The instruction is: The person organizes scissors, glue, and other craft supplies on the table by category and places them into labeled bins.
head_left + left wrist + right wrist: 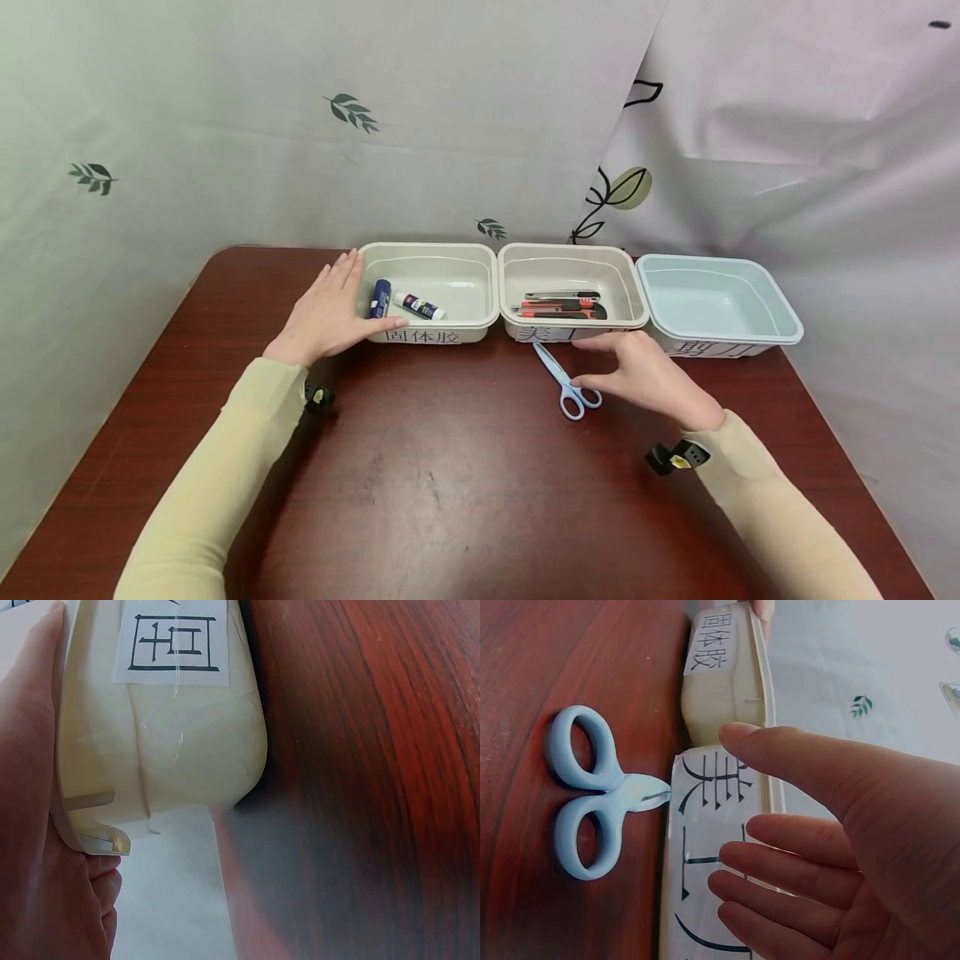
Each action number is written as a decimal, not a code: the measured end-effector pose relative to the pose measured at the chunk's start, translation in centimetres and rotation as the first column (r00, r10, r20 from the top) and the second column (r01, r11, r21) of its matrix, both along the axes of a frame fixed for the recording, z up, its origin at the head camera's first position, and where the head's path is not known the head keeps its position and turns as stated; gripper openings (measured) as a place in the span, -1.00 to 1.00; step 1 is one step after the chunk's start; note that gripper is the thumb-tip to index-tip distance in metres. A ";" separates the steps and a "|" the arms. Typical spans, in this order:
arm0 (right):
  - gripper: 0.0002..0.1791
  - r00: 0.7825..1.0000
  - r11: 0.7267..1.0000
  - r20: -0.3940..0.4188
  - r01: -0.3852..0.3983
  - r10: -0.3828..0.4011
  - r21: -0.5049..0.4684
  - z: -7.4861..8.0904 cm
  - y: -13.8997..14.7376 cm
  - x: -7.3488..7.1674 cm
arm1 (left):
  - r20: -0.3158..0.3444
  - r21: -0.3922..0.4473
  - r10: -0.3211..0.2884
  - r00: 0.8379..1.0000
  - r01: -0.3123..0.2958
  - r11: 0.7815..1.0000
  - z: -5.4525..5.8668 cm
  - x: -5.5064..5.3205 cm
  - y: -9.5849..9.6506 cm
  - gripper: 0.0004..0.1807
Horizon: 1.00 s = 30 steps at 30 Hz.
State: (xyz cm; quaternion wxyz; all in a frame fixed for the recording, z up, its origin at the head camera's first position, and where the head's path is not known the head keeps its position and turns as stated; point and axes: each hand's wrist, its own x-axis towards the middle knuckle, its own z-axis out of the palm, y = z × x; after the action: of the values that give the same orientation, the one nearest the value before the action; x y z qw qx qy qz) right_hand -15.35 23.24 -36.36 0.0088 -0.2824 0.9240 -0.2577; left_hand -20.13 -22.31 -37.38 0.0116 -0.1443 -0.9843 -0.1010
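My left hand (330, 308) rests on the left end of a cream plastic bin (457, 287), fingers straight along its side and thumb across the front rim. A dark blue glue stick (381, 298) and a white-and-blue one (420, 307) lie inside. Light blue scissors (553, 365) lie on the table, blades toward the middle cream bin (525, 271). Beside and above them hovers my right hand (645, 375), thumb and fingers spread apart, holding nothing. In the right wrist view, a gap separates its fingers (795, 874) from the scissors (622, 793).
Several utility knives (566, 315) lie in the middle bin. A light blue bin (705, 300) stands at its right. All three bins carry handwritten front labels and form a row along the back of the dark red wooden table (450, 483), before a patterned curtain (450, 125).
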 end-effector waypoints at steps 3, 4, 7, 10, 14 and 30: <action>-0.43 1.000 1.000 0.018 -0.005 0.005 0.007 -0.3 -0.1 0.0 | 0.000 -0.003 0.002 1.000 -0.002 1.000 0.0 0.0 0.0 0.40; -0.43 1.000 1.000 0.024 -0.006 0.005 0.010 -0.5 -0.1 0.0 | 0.001 -0.003 0.002 1.000 -0.002 1.000 0.1 0.0 0.0 0.41; -0.42 0.999 1.000 0.038 -0.009 0.008 0.018 -0.9 -0.2 0.1 | 0.008 -0.003 0.004 1.000 -0.004 1.000 0.1 0.0 0.0 0.41; -0.42 0.999 1.000 0.038 -0.019 0.018 0.023 -1.3 -0.3 0.1 | 0.011 -0.005 0.005 1.000 -0.005 1.000 0.1 0.0 0.0 0.41; -0.41 0.999 0.999 0.033 -0.031 0.030 0.023 -1.7 -0.5 0.2 | 0.008 -0.008 0.008 1.000 -0.008 1.000 0.2 0.1 -0.1 0.40; -0.37 0.999 0.999 0.040 -0.035 0.034 0.020 -3.1 -1.0 0.5 | 0.008 0.013 0.015 1.000 -0.015 1.000 0.1 0.2 -0.1 0.40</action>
State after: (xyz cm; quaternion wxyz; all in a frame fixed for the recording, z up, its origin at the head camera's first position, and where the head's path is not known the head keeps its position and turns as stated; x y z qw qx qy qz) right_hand -14.82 22.23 -39.42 0.0346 -0.2930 0.9212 -0.2536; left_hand -19.91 -22.40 -37.25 0.0094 -0.1364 -0.9847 -0.1080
